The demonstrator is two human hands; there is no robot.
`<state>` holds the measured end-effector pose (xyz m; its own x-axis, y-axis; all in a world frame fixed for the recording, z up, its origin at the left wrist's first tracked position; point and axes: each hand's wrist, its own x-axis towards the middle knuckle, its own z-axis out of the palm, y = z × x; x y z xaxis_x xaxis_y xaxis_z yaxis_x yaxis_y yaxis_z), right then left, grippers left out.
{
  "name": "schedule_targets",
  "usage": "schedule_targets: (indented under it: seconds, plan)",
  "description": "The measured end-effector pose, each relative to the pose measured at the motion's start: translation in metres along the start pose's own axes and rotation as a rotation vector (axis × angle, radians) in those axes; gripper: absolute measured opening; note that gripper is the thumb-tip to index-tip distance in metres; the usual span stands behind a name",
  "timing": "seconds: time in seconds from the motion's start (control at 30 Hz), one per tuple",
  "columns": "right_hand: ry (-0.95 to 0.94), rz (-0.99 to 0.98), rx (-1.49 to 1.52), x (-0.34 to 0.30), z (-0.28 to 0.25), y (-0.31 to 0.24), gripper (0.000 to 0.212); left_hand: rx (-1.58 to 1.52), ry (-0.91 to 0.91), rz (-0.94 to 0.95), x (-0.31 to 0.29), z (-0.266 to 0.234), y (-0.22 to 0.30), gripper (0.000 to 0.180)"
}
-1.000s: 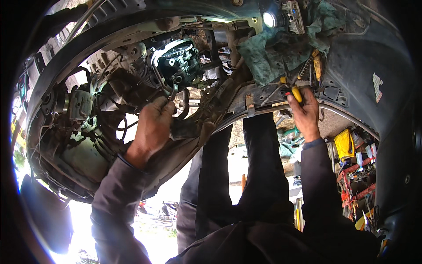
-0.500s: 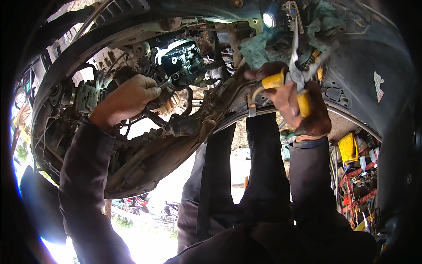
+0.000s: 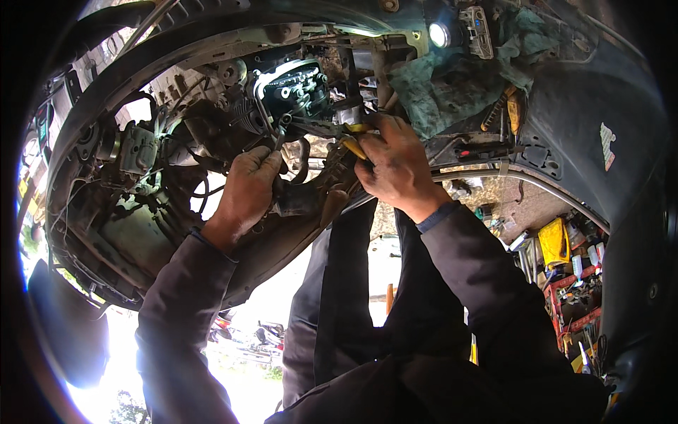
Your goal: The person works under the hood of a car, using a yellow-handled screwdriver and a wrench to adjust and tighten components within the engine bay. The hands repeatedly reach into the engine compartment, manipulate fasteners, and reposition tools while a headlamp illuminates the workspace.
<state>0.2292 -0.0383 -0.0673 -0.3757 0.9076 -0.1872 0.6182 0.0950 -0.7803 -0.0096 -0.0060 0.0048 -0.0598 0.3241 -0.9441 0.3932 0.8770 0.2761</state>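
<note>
Pinched in the fingers of my left hand [image 3: 247, 187] is a small metal wrench [image 3: 281, 132], its ring end up against the lower edge of the opened engine [image 3: 293, 92]. My right hand [image 3: 397, 162] is closed round the yellow handles of a pair of pliers [image 3: 353, 145]. Their grey jaws reach left beneath the engine, toward the wrench's ring end; whether they grip anything I cannot tell. Below the engine, between my hands, a dark hose [image 3: 304, 159] curves down.
A lit lamp [image 3: 439, 34] and a greenish rag [image 3: 452, 88] lie on the frame at upper right. Beside the rag is another yellow-handled tool [image 3: 513, 113]. Dark curved body panels surround the engine. A red tool rack [image 3: 558, 304] with a yellow container [image 3: 554, 242] stands at lower right.
My right hand has brought the pliers left and down from near the lamp to the engine's underside. My left hand has shifted slightly right, still with the wrench.
</note>
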Motion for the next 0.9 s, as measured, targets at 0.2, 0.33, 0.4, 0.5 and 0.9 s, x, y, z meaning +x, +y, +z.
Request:
schedule_targets:
  seconds: [0.2,0.33,0.4,0.5,0.9]
  plan:
    - [-0.015,-0.072,-0.119,0.010,-0.001,-0.002,0.020,-0.055,-0.006,0.004,-0.002,0.005,-0.002,0.029]
    - [0.008,-0.121,-0.234,0.013,-0.004,-0.006,0.012,-0.084,0.000,-0.011,-0.003,0.007,-0.002,0.029]
    - [0.008,-0.142,-0.272,0.015,-0.006,-0.006,0.009,-0.117,-0.001,0.007,-0.002,0.008,-0.004,0.028]
    - [0.011,-0.192,-0.305,0.018,-0.007,-0.005,0.009,-0.122,0.005,0.015,-0.001,0.010,-0.007,0.027]
    - [-0.023,-0.322,-0.359,0.026,-0.009,0.005,0.010,-0.209,0.064,0.064,0.002,0.020,-0.014,0.027]
